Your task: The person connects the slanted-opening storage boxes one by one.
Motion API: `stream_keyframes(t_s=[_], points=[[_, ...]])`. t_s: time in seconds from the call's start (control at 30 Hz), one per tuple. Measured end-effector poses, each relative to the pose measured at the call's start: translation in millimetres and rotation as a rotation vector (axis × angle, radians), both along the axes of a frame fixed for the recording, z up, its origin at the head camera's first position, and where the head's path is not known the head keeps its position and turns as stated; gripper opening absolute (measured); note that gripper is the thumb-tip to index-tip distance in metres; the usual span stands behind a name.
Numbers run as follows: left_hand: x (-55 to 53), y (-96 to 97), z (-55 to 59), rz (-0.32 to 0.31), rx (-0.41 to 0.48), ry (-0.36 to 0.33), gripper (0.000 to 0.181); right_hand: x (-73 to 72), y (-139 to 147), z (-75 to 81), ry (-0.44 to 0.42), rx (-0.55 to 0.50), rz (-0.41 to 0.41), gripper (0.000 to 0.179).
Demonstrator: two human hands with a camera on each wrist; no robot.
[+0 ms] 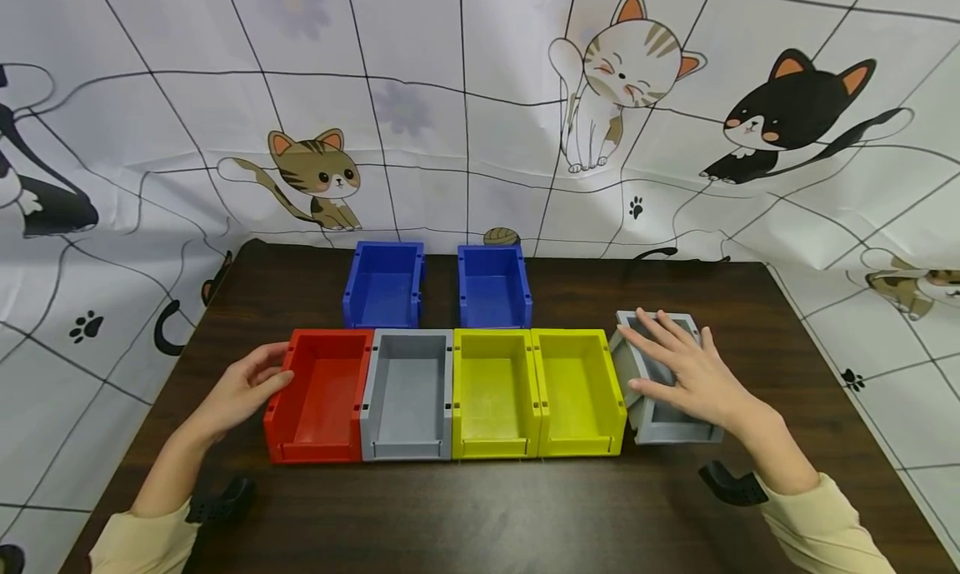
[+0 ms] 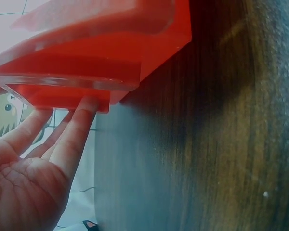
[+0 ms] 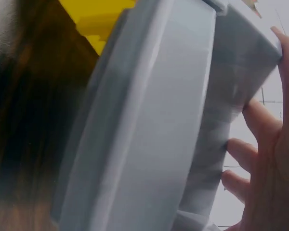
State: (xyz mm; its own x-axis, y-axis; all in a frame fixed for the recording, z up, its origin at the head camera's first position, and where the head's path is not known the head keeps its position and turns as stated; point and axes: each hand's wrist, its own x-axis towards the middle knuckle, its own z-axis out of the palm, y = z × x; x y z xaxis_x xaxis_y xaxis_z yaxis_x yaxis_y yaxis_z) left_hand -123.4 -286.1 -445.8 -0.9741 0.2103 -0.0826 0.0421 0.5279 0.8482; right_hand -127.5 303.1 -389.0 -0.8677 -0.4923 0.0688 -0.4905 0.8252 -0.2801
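In a row on the table stand a red bin (image 1: pixel 326 403), a grey bin (image 1: pixel 411 399) and two yellow bins (image 1: pixel 495 391), side by side. My left hand (image 1: pixel 238 391) touches the outer left side of the red bin near its rim; the left wrist view shows its fingers fairly straight under the rim. A second grey bin (image 1: pixel 678 432) sits askew and tilted, right of the yellow bins. Over it my right hand (image 1: pixel 686 370) spreads its fingers, and in the right wrist view the fingertips touch the grey wall (image 3: pixel 221 96). The hand covers part of this bin's top.
Two blue bins (image 1: pixel 384 287) stand behind the row, a gap between them. The dark wooden table (image 1: pixel 480 516) extends in front of the row. Behind and beside it hangs a white cloth (image 1: pixel 420 41) printed with cats and lines.
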Motion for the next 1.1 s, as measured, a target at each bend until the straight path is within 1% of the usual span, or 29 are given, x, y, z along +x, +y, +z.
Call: stream_keyframes(t_s=[0.23,0.33,0.57,0.73,0.97,1.1], points=[[1.0,-2.1,-0.3,0.01,-0.034,0.003,0.053,-1.5,-8.1,-9.0,0.072,0.06,0.006,0.074],[1.1,-2.5,-1.6,0.012,-0.038,0.005,0.053,-1.4,-9.1,-13.2,0.106,0.062,0.007,0.074],[1.9,-3.7,-4.7,0.013,-0.011,0.008,0.052,-2.7,-9.2,-18.6,0.169,0.08,0.015,0.073],[0.8,-2.3,-4.8,0.012,0.0,0.001,0.052,-1.6,-7.7,-24.2,0.198,0.065,0.014,0.071],[0.0,-1.3,-4.0,0.008,0.008,-0.004,0.053,-0.4,-5.4,-36.7,0.207,0.033,0.008,0.072],[-0.1,-1.0,-3.7,0.001,0.015,-0.007,0.053,2.7,-5.7,-45.6,0.176,0.041,0.003,0.073]])
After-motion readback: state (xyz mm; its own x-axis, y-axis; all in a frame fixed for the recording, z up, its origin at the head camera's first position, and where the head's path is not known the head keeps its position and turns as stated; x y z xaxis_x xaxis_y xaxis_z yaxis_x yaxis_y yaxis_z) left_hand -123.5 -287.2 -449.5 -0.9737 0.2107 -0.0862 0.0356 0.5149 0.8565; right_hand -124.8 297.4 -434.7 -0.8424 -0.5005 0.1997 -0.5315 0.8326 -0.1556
